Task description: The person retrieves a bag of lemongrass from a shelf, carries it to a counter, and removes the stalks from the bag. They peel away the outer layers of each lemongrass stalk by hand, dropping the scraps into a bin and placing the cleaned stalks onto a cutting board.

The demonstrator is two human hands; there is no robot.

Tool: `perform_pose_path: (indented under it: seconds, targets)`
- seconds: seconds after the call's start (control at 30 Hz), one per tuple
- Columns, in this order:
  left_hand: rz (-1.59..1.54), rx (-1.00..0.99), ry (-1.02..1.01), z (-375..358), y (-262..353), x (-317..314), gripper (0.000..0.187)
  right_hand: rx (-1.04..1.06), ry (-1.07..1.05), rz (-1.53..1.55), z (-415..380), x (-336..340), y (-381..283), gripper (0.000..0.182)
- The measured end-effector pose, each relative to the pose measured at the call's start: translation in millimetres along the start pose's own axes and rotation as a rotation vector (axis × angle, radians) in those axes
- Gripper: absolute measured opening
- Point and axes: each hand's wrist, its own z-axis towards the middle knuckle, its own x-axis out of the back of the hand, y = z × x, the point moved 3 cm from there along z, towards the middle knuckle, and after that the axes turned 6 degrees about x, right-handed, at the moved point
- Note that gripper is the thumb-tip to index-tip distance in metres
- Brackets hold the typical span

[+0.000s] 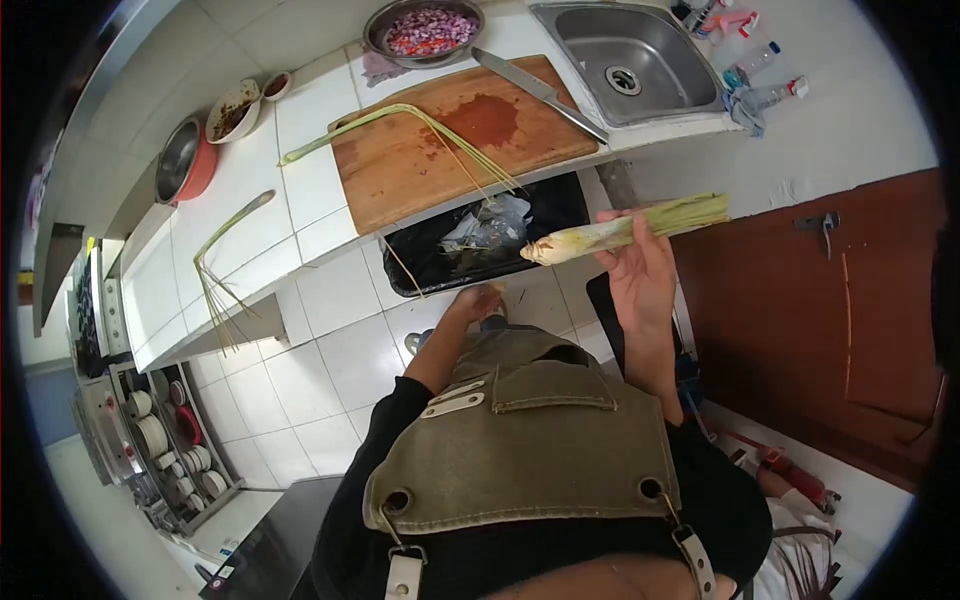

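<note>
My right hand (640, 262) is closed around a thick lemongrass stalk (600, 236), its pale root end pointing left and its green end right. The stalk is in front of the counter, near the right end of a black bin (410, 268). Just below the bin's front edge, my left hand (474, 303) has its fingers curled; what it holds, if anything, is too small to make out. A bent lemongrass stalk (400, 110) lies across the wooden cutting board (375, 190), its leaves hanging over the front edge. Another lemongrass stalk (225, 228) rests on the white tiles at left.
A large knife (540, 90) lies on the board's right side. Behind it stands a metal bowl of chopped purple onion (430, 32). The sink (645, 60) and several bottles (755, 65) are at right. Bowls (190, 160) line the left wall. A plastic bag (490, 225) is in the bin.
</note>
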Motion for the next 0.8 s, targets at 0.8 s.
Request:
perform_pose_path:
  seconds: [0.8]
  targets:
    - [0.092,-1.066,0.347,-132,96,-57,0.059,0.004,-0.04,-0.273,-2,-6,36,0.015]
